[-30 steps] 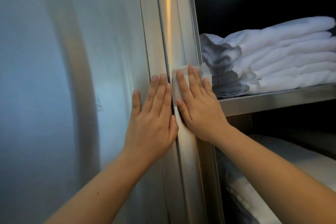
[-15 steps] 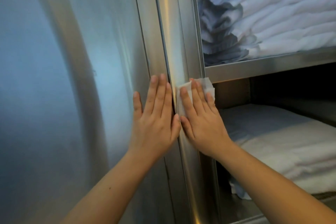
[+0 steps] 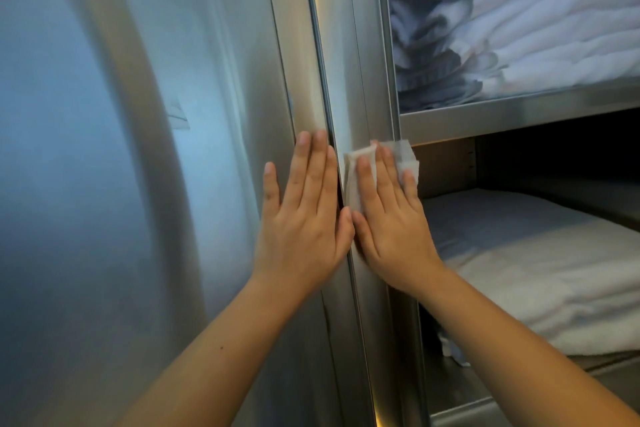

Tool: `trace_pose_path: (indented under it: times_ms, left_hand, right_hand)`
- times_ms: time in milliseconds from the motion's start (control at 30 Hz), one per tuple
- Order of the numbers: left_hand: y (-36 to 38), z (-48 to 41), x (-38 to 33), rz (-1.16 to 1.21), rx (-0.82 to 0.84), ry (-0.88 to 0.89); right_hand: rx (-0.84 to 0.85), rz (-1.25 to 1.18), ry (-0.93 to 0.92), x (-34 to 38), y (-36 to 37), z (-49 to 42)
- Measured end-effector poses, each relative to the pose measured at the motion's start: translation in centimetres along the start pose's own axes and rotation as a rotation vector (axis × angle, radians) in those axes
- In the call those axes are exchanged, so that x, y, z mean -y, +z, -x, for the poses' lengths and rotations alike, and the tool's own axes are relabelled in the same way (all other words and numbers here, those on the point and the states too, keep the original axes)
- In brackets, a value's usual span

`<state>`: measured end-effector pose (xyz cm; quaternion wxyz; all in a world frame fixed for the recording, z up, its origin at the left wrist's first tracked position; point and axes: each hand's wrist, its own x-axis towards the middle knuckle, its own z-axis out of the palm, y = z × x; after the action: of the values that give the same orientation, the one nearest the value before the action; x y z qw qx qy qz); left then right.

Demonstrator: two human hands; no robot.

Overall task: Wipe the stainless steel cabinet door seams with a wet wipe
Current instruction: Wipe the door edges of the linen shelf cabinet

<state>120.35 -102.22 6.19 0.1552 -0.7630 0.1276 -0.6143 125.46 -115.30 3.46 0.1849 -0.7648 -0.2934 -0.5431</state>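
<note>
My right hand, fingers straight, presses crumpled white wet wipe onto steel strip beside door seam. Left hand flat on cabinet door, fingers straight. Door mark unreadable.

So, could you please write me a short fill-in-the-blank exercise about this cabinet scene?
The right hand presses a white ____ against the steel frame.
The left hand lies flat on the cabinet ____.
The folded towels sit ____ the level of both hands.
Missing: wet wipe; door; above.
</note>
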Motion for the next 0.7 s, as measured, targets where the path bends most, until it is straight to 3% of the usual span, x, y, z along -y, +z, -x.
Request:
trace_pose_path:
  times_ms: [333,567,700]
  left_hand:
    - [0.0,0.0,0.0,-0.02,-0.004,0.013]
    - [-0.1,0.0,0.0,0.006,-0.003,0.018]
    - [0.0,0.1,0.0,0.003,0.014,0.006]
  right_hand:
    - [-0.046,0.034,-0.022,-0.7,-1.7,-6.6]
    - [-0.018,0.03,-0.03,-0.3,0.2,0.4]
    - [0.003,0.026,-0.034,-0.6,-0.6,-1.6]
